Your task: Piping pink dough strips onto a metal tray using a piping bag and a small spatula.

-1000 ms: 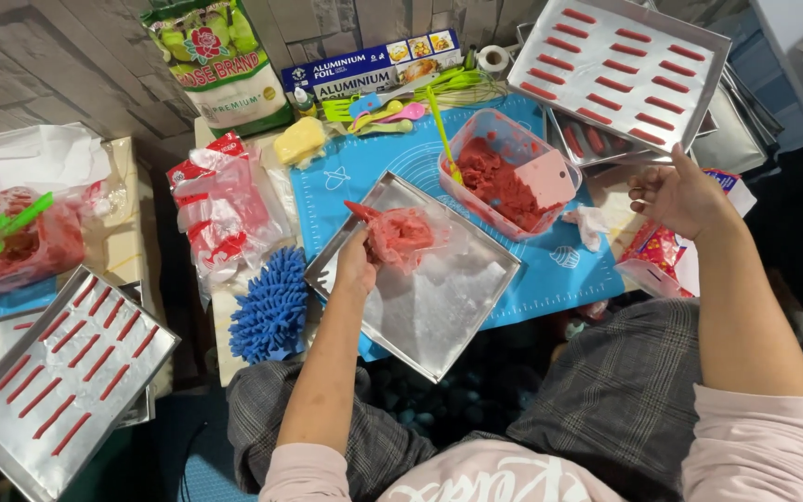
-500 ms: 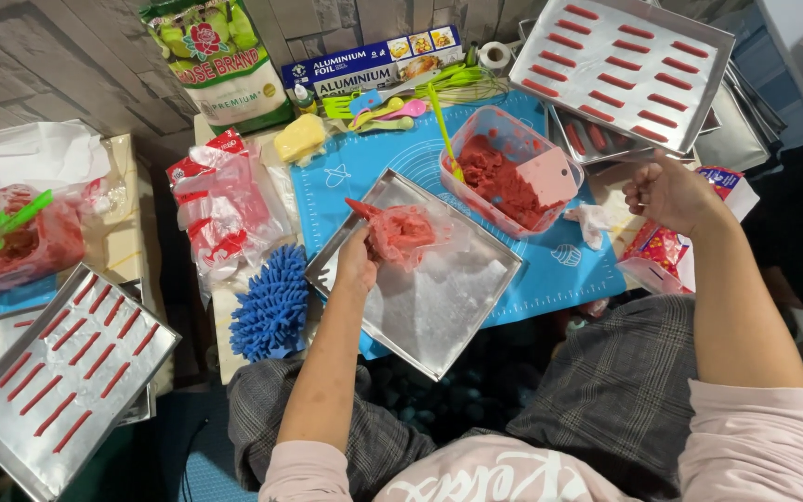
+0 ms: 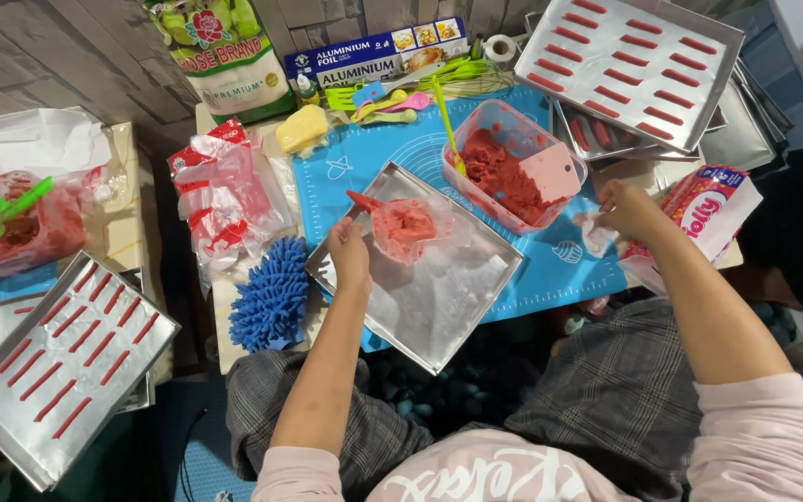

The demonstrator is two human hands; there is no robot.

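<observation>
— What's the setting?
— A low table against a grey plank wall, with a blue silicone mat on top and a person sitting at its near edge.

— And the left hand?
— Curled shut around a piping bag of red paste, which lies on an empty metal tray near the tray's far corner (nozzle pointing left).

— The right hand?
— At the mat's right edge, pinching a crumpled white tissue beside the paste tub.
</observation>
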